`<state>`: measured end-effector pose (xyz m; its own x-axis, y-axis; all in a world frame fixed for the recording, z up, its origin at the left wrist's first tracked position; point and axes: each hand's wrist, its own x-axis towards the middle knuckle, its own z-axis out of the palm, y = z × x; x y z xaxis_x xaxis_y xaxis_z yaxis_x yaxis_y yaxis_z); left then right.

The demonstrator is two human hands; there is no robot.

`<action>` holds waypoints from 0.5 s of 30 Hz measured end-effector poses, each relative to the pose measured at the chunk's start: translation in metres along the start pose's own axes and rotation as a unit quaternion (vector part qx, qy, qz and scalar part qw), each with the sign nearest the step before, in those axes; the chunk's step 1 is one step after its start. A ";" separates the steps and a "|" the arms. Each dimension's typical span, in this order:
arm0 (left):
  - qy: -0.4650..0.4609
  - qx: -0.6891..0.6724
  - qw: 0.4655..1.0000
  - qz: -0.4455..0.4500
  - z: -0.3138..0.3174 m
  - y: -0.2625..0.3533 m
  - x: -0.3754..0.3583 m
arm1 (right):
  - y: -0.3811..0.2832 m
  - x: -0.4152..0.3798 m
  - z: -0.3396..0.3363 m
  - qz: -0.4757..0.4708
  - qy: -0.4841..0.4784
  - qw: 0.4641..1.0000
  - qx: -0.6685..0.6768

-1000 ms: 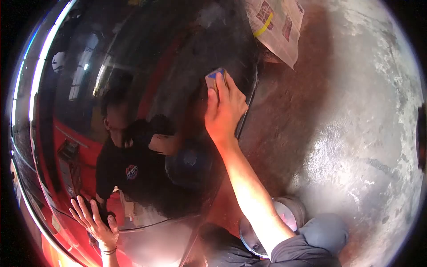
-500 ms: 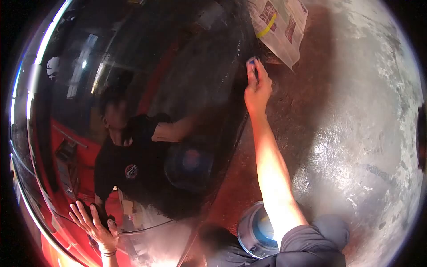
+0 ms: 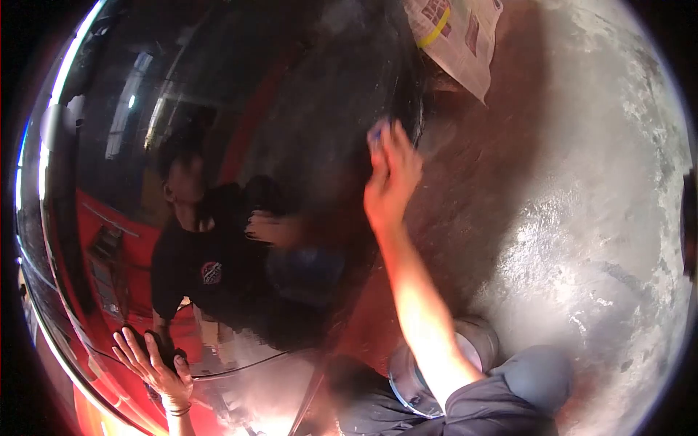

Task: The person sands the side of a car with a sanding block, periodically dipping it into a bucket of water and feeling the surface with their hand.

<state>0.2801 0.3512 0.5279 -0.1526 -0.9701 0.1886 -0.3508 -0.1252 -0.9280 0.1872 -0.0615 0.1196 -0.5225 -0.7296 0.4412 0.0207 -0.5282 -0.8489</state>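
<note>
A large, glossy black vehicle body panel (image 3: 320, 131) fills the left side of the head view and mirrors a person in a dark shirt. Near the panel's right edge, my right hand (image 3: 393, 178) is closed on a small bluish block (image 3: 378, 131), slightly blurred by motion. The block is at the panel surface; most of it is hidden by my fingers, so its exact kind does not show. Lower left, my left hand (image 3: 155, 367) lies flat against the panel with fingers spread and nothing held.
Newspaper (image 3: 462, 54) with a yellow tape strip (image 3: 436, 30) hangs beside the panel's far edge. A bucket (image 3: 476, 338) stands under my right arm, close to my knee (image 3: 536, 378). Rough concrete floor (image 3: 582, 218) with a wet-looking shiny patch stretches along the right.
My right hand with the bluish block has moved left and toward me, from the panel's edge onto its surface. My left hand has stayed in place.
</note>
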 end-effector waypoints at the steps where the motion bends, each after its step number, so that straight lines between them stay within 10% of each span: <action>1: 0.002 -0.003 1.000 0.003 0.000 0.001 0.000 | 0.010 0.036 0.010 -0.016 0.005 1.000 0.002; 5: 0.009 -0.012 1.000 0.009 0.000 0.002 0.003 | 0.042 0.120 0.043 0.041 0.011 0.999 0.026; 11: 0.011 -0.001 1.000 0.000 0.001 0.002 0.001 | -0.021 -0.050 -0.013 0.063 0.024 0.997 0.033; 15: 0.005 0.000 1.000 0.007 -0.002 0.000 0.002 | 0.014 -0.022 0.005 0.084 0.036 0.996 -0.001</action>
<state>0.2781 0.3492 0.5289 -0.1661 -0.9700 0.1778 -0.3485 -0.1109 -0.9307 0.2031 -0.0551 0.0993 -0.5717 -0.7745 0.2708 0.1113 -0.4002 -0.9096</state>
